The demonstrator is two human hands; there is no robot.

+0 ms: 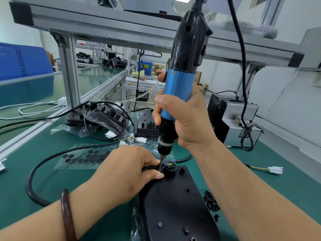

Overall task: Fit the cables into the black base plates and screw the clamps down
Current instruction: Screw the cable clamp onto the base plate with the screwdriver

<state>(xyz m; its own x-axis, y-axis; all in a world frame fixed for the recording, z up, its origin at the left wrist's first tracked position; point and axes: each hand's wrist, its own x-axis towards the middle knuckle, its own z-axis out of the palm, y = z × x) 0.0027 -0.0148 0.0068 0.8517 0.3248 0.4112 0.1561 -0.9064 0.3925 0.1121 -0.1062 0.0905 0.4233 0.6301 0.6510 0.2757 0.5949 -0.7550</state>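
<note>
A black base plate (pixel 175 204) lies on the green mat near the front. A thick black cable (pixel 37 173) loops from the left to the plate's far end, where coloured wires fan out by a round black grommet (pixel 171 168). My left hand (pixel 128 173) pinches the cable and clamp against the plate. My right hand (pixel 188 119) grips an upright blue and black electric screwdriver (pixel 178 87). Its bit stands on the clamp right beside my left fingertips.
Loose black screws (pixel 211 203) lie right of the plate. A sheet of black round pads (pixel 83 158) lies behind my left hand. More base plates with cables (pixel 107 117) and white connectors (pixel 276 170) sit further back. A grey metal box (pixel 238 122) stands at right.
</note>
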